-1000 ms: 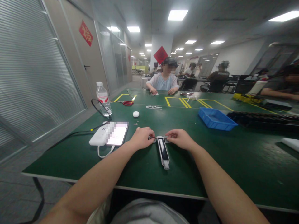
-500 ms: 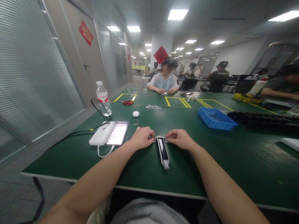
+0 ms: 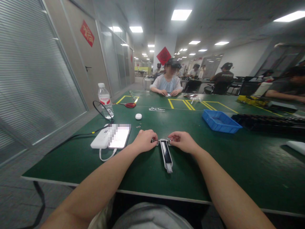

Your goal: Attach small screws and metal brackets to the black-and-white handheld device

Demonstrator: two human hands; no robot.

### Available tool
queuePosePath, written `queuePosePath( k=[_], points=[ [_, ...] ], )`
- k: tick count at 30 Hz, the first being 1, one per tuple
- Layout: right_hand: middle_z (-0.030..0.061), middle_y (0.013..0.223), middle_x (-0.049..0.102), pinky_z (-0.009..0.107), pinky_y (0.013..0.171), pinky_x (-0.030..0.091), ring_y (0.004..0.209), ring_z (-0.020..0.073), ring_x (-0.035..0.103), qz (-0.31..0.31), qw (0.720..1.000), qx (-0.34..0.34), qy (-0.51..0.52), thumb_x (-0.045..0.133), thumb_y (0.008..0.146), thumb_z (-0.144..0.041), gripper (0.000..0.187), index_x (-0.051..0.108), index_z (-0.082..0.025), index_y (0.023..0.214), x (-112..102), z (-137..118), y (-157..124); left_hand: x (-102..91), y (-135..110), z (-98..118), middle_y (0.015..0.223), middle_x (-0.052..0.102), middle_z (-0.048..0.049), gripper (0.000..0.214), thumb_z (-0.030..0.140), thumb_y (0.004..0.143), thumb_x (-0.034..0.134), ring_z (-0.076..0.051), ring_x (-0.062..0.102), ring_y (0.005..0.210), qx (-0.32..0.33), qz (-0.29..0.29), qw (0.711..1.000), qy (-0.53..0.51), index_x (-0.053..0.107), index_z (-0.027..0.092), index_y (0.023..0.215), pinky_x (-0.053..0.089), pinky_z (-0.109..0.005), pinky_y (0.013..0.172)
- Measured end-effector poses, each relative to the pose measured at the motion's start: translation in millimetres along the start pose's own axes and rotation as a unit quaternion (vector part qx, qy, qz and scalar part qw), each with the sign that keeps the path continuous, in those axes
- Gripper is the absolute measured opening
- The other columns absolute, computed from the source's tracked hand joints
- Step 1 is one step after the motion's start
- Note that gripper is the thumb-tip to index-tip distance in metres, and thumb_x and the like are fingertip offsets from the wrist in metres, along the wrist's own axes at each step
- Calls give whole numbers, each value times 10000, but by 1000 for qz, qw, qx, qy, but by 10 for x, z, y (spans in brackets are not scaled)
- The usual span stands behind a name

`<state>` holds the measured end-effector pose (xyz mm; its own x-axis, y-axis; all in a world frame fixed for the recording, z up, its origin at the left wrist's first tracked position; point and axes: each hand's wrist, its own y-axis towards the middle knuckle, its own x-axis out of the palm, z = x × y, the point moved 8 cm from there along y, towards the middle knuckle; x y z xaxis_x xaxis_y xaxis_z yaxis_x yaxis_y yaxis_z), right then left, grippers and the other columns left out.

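A long white-framed device [image 3: 166, 154] with a glossy black face lies on the green table, its narrow pale end pointing toward me. At its far end a thin silver crossbar joins small metal pieces on both sides. My left hand [image 3: 147, 140] pinches the left metal piece [image 3: 156, 143] between thumb and fingers. On the opposite side my right hand [image 3: 182, 141] is closed on the right metal piece [image 3: 169, 143]. The fingers partly hide both pieces, and their exact kind cannot be made out.
Left of my hands lie a phone [image 3: 119, 136] and a white power bank [image 3: 98, 140] with a cable. A water bottle [image 3: 105, 100], red-handled scissors [image 3: 130, 105], a white earbud case [image 3: 138, 116] and small rings [image 3: 138, 127] are beyond. A blue bin [image 3: 221, 121] stands right; a person [image 3: 166, 82] sits opposite.
The fingers of my right hand have shifted slightly at the right metal piece. My left hand and the device stay in place.
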<state>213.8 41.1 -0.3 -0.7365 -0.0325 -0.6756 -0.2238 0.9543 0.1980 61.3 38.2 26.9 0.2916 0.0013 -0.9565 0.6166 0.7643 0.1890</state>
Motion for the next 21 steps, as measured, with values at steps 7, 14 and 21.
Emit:
queuePosePath(
  k=[7,14,21],
  points=[
    [6,707,636,222,590,458,600,95,552,5,1000,-1,12,648,668,-172,214,660,-150,880,0,-11,-5,9,3,-11,928,616,-26,148,277,807,536,-194,561,935,1,-1,1000,3,642,202,879,367,-329,795],
    [12,740,640,227,616,483,616,94,566,-6,998,-5,55,655,657,-163,251,642,-142,907,10,20,-2,4,-1,-11,926,618,-29,153,281,808,532,-193,564,922,3,2,1000,1,643,201,875,370,-321,779],
    [16,744,644,237,643,503,633,101,591,-10,998,1,66,634,671,-153,239,636,-141,910,19,76,16,1,1,1,925,618,-34,153,269,806,532,-191,563,921,-2,-4,1000,4,646,196,877,375,-316,787]
  ],
)
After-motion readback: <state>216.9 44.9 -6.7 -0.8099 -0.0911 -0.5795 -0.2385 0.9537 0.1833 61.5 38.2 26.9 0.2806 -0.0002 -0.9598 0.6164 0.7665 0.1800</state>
